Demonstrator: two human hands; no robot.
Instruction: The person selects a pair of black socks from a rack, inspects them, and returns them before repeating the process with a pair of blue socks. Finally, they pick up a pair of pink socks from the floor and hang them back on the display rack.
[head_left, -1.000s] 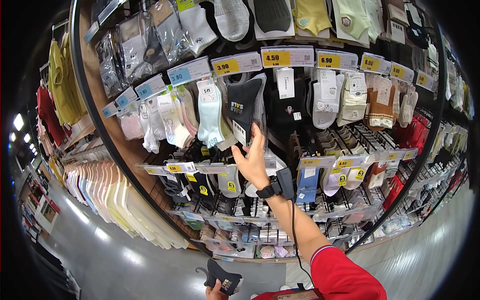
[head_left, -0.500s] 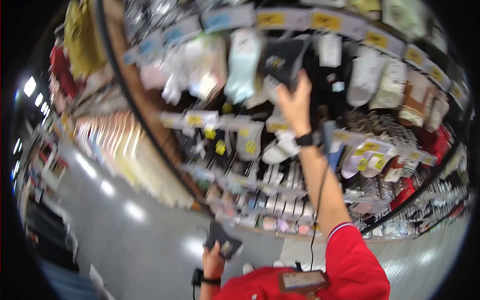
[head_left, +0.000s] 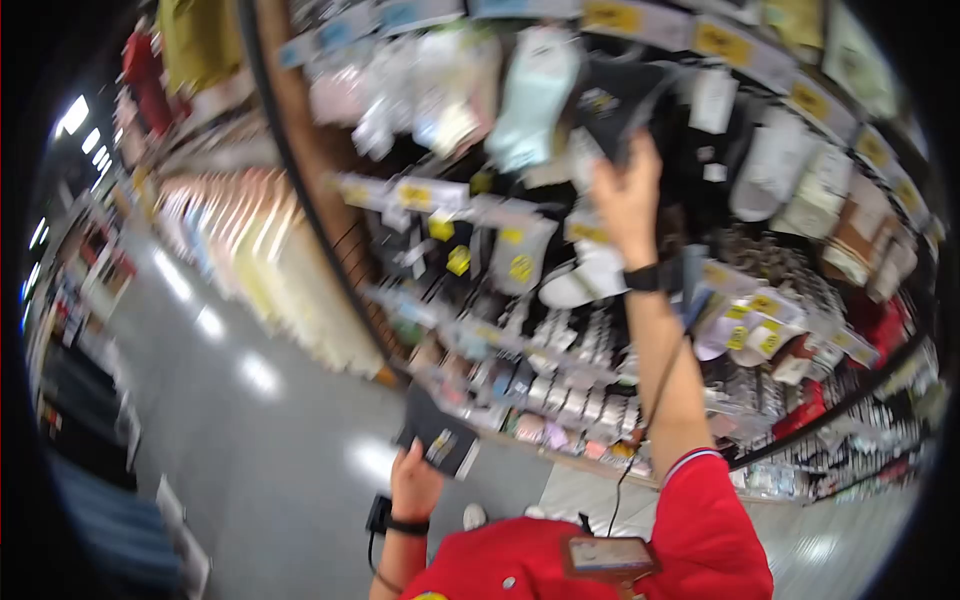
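Note:
My right hand (head_left: 628, 205) reaches up to the sock rack, its fingertips at the lower edge of a dark sock pack (head_left: 612, 105) that hangs there. Whether the fingers grip this pack is blurred. Light blue socks (head_left: 533, 98) hang just left of it, and grey-white socks (head_left: 768, 165) farther right. Low in the view, my left hand (head_left: 415, 485) holds another dark pack (head_left: 438, 432) by its lower edge, with the thumb on its face.
Pale garments (head_left: 270, 250) hang on the left beside the rack's black frame (head_left: 290, 160). Price labels (head_left: 430, 193) run along the rack rows. Blue jeans (head_left: 110, 520) are at lower left, above the grey floor (head_left: 300, 440).
The view has shifted, so the rack appears farther right. My left hand and its pack sit slightly higher, with the pack turned more face-on. My right hand remains by the hanging dark pack.

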